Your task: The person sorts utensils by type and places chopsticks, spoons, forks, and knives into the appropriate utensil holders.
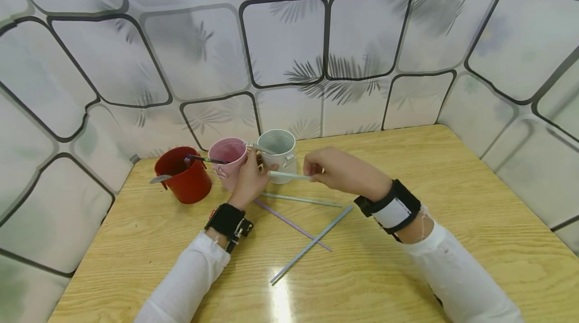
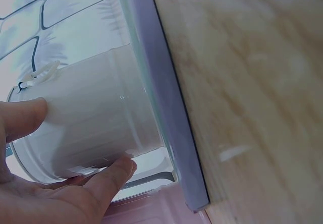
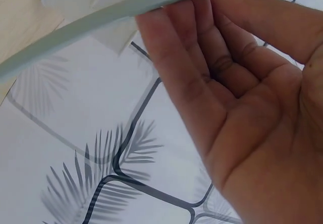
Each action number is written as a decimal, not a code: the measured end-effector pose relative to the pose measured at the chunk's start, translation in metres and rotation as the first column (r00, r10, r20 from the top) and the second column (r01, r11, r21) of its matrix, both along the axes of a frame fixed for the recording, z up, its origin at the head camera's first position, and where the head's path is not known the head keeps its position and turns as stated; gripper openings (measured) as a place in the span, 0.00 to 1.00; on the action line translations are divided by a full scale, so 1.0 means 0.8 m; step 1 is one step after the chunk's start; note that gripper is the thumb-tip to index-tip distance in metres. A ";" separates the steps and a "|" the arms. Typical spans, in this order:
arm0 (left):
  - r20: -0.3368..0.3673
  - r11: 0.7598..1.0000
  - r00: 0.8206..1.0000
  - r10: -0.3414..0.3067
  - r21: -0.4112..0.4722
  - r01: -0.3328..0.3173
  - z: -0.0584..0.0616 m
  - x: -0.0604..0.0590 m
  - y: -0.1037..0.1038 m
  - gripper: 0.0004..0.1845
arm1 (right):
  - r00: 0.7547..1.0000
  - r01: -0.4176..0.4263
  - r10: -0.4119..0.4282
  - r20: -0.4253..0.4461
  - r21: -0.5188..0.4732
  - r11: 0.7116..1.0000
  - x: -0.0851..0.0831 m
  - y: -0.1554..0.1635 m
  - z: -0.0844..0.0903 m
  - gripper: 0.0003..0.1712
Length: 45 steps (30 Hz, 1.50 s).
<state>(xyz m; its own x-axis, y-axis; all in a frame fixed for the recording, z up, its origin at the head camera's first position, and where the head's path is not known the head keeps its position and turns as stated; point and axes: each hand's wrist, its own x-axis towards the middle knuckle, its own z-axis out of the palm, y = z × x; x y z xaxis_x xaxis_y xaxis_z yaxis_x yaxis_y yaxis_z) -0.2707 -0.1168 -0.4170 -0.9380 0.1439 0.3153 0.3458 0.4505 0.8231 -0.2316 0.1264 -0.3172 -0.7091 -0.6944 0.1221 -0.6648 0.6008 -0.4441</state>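
Between the pink bucket (image 1: 234, 170) and the white bucket (image 1: 289, 165), my left hand (image 1: 250, 177) holds the white bucket's near left side. In the left wrist view its thumb and fingers spread along the white wall (image 2: 101, 113). My right hand (image 1: 336, 170) pinches a thin pale green stick (image 1: 289, 176) between thumb and fingertips, just right of the white bucket. That stick lies level, its free end pointing left toward my left thumb. Below the hands, another pale green stick (image 1: 307, 199), a purple stick (image 1: 289, 222) and a blue stick (image 1: 312, 244) lie on the table, blue crossing purple.
A red bucket (image 1: 190, 190) stands at the left with a spoon-like handle (image 1: 160, 179) over its rim. A dark slim brush-like tool (image 1: 208, 159) leans from the pink bucket; a pale-handled tool (image 1: 262, 149) leans from the white one. Patterned cloth (image 1: 289, 57) walls the wooden table's back.
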 end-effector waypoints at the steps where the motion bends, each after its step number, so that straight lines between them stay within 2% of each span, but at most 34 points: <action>1: -0.006 1.000 1.000 0.002 -0.002 -0.002 0.000 0.000 0.000 0.34 | 1.000 0.004 -0.004 0.007 -0.019 1.000 0.000 0.000 0.001 0.06; 5: -0.020 1.000 1.000 0.006 -0.012 -0.006 -0.002 -0.001 -0.001 0.35 | 1.000 0.011 -0.010 0.014 -0.103 0.995 0.000 -0.001 0.006 0.07; 11: 0.008 1.000 1.000 0.008 -0.023 -0.007 -0.001 -0.001 -0.002 0.35 | 0.998 0.024 -0.034 -0.045 -0.203 0.979 0.002 -0.003 0.016 0.05; 16: 0.032 0.999 0.999 0.016 -0.030 -0.015 0.001 -0.001 -0.001 0.35 | 0.994 0.036 -0.067 -0.089 -0.316 0.948 0.004 -0.005 0.022 0.06; 19: 0.038 0.999 0.999 0.017 -0.034 -0.016 0.002 -0.001 -0.001 0.35 | 0.984 0.031 -0.097 -0.147 -0.393 0.919 0.004 -0.006 0.025 0.07; 22: 0.040 0.999 0.999 0.018 -0.039 -0.016 0.003 -0.001 0.000 0.35 | 0.966 0.007 -0.130 -0.224 -0.478 0.878 0.003 -0.010 0.027 0.08; 27: 0.039 0.999 0.999 0.017 -0.035 -0.015 0.002 -0.001 0.000 0.35 | 0.927 -0.071 -0.181 -0.328 -0.628 0.775 0.002 -0.016 0.028 0.10; 32: 0.042 0.999 0.999 0.021 -0.034 -0.019 0.002 -0.001 0.000 0.35 | 0.882 -0.147 -0.237 -0.408 -0.715 0.684 -0.001 -0.028 0.021 0.09; 34: 0.037 0.999 0.999 0.022 -0.034 -0.020 0.001 -0.001 -0.001 0.35 | 0.872 -0.170 -0.252 -0.421 -0.741 0.649 -0.002 -0.033 0.016 0.08; 37: 0.032 0.999 0.999 0.021 -0.029 -0.020 0.000 -0.001 -0.001 0.35 | 0.873 -0.192 -0.257 -0.414 -0.778 0.599 -0.005 -0.041 0.008 0.08; 41: 0.022 0.999 1.000 0.021 -0.027 -0.020 -0.001 -0.002 -0.001 0.34 | 0.877 -0.205 -0.253 -0.409 -0.794 0.573 -0.009 -0.050 -0.002 0.07; 45: 0.023 0.999 1.000 0.016 -0.033 -0.015 0.000 -0.002 -0.001 0.34 | 0.872 -0.211 -0.247 -0.422 -0.780 0.589 -0.016 -0.057 -0.012 0.08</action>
